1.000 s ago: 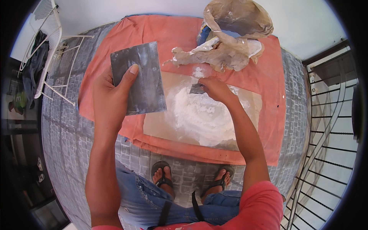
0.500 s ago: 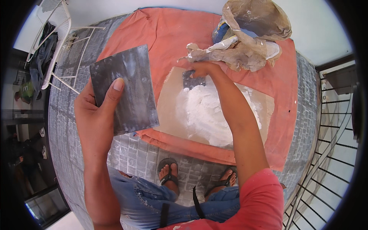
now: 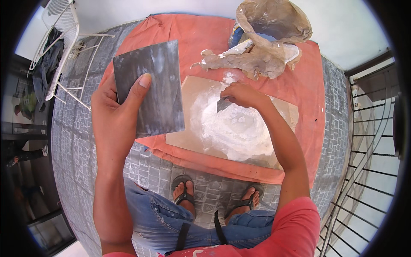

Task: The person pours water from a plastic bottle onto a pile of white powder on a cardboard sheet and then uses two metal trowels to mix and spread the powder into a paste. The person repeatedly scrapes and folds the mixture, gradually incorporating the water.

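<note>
My left hand (image 3: 122,103) is closed on a dark grey, rectangular flat plate (image 3: 156,92), the thumb lying across its smeared face. The plate is held up, left of a heap of white powder (image 3: 214,135). Over the far part of that powder, my right hand (image 3: 242,94) grips a small dark scraper (image 3: 223,104), its blade pointing left and down. The powder forms a rough ring with a greyer patch in the middle. It lies on a sheet of brown cardboard (image 3: 177,139), and a little white powder also sits just past the far edge.
An orange cloth (image 3: 145,30) lies beneath the cardboard on grey paving (image 3: 81,141). Beyond the heap stands an opened, crumpled brown paper bag (image 3: 274,55). A white metal chair (image 3: 66,51) with dark fabric is at far left; a black barred railing (image 3: 372,145) runs along the right.
My right hand has moved the scraper nearer and to the right, over the powder. The heap's middle now shows a hollow. The plate has shifted slightly right and up in view.
</note>
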A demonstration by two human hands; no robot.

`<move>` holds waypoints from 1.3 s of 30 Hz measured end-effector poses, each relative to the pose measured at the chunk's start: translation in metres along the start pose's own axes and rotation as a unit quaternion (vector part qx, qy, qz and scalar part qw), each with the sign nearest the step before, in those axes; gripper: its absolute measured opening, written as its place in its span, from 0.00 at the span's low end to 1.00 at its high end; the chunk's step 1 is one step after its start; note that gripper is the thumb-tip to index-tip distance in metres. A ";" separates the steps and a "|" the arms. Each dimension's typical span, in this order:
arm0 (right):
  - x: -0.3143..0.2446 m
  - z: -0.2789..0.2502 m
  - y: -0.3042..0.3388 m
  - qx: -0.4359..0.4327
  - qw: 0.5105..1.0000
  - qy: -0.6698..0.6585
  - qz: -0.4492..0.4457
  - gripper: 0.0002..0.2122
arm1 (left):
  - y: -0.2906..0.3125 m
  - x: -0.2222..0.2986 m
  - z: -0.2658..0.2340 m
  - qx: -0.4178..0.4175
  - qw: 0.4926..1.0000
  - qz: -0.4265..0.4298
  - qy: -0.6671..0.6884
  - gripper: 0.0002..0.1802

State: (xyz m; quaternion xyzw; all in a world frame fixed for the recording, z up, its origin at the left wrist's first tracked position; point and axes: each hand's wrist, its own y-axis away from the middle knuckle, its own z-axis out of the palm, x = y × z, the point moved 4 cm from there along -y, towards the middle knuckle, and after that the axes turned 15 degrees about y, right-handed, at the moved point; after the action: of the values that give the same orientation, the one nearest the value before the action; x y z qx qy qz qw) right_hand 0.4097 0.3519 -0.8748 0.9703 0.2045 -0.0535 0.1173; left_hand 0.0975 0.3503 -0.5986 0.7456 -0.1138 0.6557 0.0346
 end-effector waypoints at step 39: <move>-0.013 -0.001 0.075 0.119 0.985 0.016 0.121 0.13 | 0.028 0.022 0.013 -0.026 0.997 0.067 0.032 0.20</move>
State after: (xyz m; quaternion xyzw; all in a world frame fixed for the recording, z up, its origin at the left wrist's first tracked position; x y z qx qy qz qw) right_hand 0.4283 0.2805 -0.8569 0.9957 0.0799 -0.0476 0.0037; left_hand 0.1063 0.3182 -0.5816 0.7136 -0.1787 0.6772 0.0136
